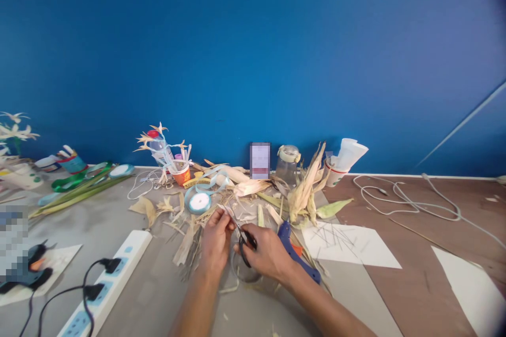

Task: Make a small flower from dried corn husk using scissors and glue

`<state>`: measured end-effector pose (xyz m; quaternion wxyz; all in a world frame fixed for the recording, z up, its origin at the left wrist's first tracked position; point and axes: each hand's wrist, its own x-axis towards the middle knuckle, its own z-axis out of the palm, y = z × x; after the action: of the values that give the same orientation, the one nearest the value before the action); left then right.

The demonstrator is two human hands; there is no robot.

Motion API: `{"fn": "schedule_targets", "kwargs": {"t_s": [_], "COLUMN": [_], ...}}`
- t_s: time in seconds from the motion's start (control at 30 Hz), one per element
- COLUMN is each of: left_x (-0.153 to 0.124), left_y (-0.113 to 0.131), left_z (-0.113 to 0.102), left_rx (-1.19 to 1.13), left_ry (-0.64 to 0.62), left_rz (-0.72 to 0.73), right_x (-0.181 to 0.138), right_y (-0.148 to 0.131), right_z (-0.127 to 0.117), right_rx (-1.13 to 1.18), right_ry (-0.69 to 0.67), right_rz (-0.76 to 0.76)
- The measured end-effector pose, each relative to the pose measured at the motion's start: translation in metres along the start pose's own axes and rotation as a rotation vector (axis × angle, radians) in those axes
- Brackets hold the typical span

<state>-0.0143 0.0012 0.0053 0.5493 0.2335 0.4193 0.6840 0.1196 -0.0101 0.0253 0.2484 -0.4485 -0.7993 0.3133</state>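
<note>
My left hand (215,239) pinches a thin strip of dried corn husk (226,211) over the grey table. My right hand (266,253) is closed on black-handled scissors (243,239), whose blades point up toward the strip. Loose dried husk pieces (185,245) lie just left of my hands. A blue glue gun (294,250) rests on the table right behind my right wrist.
A white power strip (114,279) with black plugs lies at front left. A light-blue ribbon roll (198,201), husk pile (304,192), paper cups (334,174), a jar (288,164) and husk flowers (162,147) line the blue wall. White paper sheets (348,245) and a cable (415,202) lie right.
</note>
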Motion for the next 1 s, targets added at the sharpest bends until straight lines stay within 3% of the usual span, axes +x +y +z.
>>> {"fn": "schedule_targets", "kwargs": {"t_s": [0.3, 1.0], "left_x": [-0.002, -0.002], "left_y": [0.005, 0.014], "left_z": [0.001, 0.002], "left_rx": [-0.039, 0.070], "left_ry": [0.006, 0.087], "left_rz": [-0.009, 0.024], "right_x": [0.000, -0.002], "right_y": [0.000, 0.002], "right_z": [0.000, -0.003], "right_rx": [0.046, -0.129], "right_ry": [0.019, 0.013], "right_rz": [-0.007, -0.040]}}
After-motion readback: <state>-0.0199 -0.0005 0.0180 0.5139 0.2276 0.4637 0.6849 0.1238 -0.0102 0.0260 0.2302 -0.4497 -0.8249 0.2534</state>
